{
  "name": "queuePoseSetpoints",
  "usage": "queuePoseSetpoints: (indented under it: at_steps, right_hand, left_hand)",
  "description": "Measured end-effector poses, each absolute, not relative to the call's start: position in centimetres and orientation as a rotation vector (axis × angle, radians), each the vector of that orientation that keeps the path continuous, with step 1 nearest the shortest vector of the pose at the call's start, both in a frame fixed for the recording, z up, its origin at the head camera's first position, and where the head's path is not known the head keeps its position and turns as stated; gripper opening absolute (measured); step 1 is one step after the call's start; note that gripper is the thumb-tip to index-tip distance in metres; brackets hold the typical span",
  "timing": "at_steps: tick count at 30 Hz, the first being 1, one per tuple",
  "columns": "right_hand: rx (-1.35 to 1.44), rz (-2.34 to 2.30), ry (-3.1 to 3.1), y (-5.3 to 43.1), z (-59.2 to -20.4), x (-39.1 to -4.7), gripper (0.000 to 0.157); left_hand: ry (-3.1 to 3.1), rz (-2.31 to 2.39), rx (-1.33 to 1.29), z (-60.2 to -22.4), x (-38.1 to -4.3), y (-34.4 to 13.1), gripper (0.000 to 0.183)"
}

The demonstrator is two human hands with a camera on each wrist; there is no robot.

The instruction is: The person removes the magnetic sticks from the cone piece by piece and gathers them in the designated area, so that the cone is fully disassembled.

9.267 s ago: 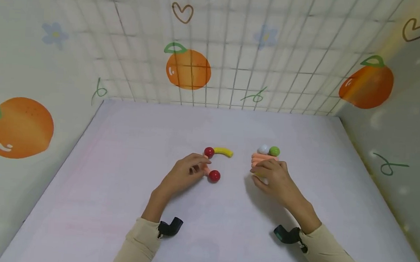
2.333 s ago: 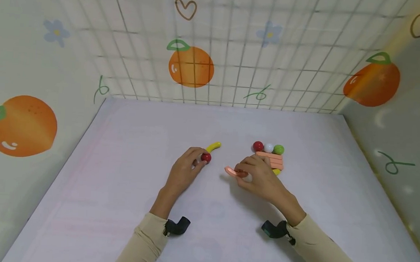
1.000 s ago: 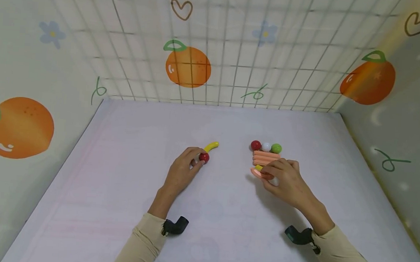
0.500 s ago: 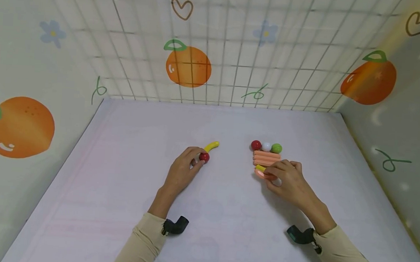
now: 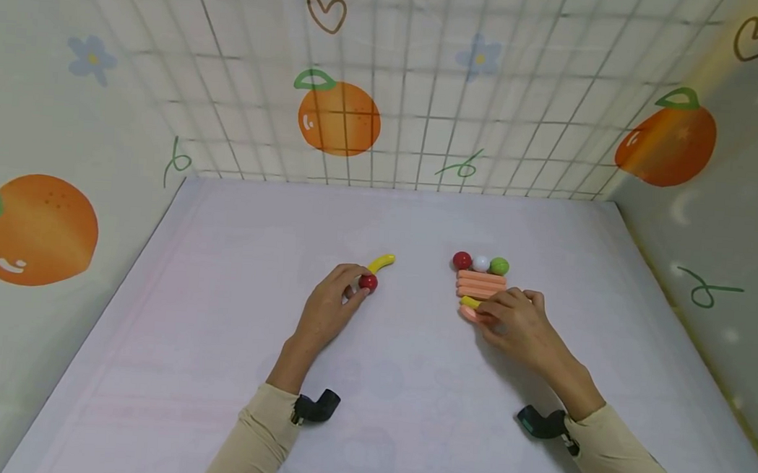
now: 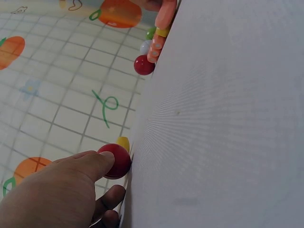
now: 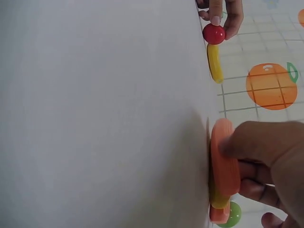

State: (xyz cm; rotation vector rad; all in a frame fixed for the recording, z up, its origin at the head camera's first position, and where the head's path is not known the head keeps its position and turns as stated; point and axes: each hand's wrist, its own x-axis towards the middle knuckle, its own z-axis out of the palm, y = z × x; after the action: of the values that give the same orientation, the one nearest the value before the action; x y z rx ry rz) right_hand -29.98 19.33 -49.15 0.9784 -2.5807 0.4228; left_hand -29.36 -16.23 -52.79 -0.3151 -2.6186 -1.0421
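Observation:
My left hand (image 5: 327,307) pinches a glossy red ball (image 5: 368,283) between thumb and fingers on the table. A yellow toy banana (image 5: 382,263) touches that ball's far side. On the right, my right hand (image 5: 518,324) pinches a salmon-pink ridged stick (image 7: 224,156), thumb along its near side. This stick lies at the near edge of a group, right beside a yellow piece (image 5: 470,302) partly hidden by the fingers. Behind these, several matching pink sticks (image 5: 480,279) lie side by side. A second red ball (image 5: 461,260), a white ball (image 5: 481,264) and a green striped ball (image 5: 499,265) form the back row.
The white table (image 5: 275,237) reaches back to a wire grid wall (image 5: 418,134) hung with a printed curtain of oranges and flowers. Printed side walls stand at left and right. Black wrist cameras (image 5: 318,406) sit at both cuffs.
The right hand has brought the pink stick from mid-table to the group's near edge and lowered it. Earlier, a red ball joined the back row. The left hand has stayed on its red ball lately.

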Motion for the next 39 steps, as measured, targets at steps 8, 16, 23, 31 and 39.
queuePoseSetpoints:
  at_steps: [8, 16, 23, 31, 39]
  right_hand:
    - [1.003, 0.417, -2.511, 19.3, -49.5, -30.1, 0.026]
    - [0.986, 0.417, -2.462, 19.4, -49.8, -30.2, 0.036]
    - [0.974, 0.415, -2.471, 19.3, -49.8, -29.9, 0.037]
    - [1.048, 0.533, -2.384, 17.8, -49.1, -29.8, 0.029]
    - [1.131, 0.672, -2.348, 14.8, -47.9, -30.0, 0.015]
  left_hand:
    - [-2.627, -1.044, -0.314, -52.6, -29.3, -16.2, 0.034]
    - [-2.601, -1.056, -0.359, -52.6, -29.4, -16.2, 0.033]
    - [-2.586, -1.122, -0.421, -52.8, -29.5, -16.2, 0.033]
    - [-2.507, -1.209, -0.52, -52.6, -29.5, -16.1, 0.021]
    - [-2.594, -1.061, -0.6, -52.8, -29.5, -16.2, 0.035]
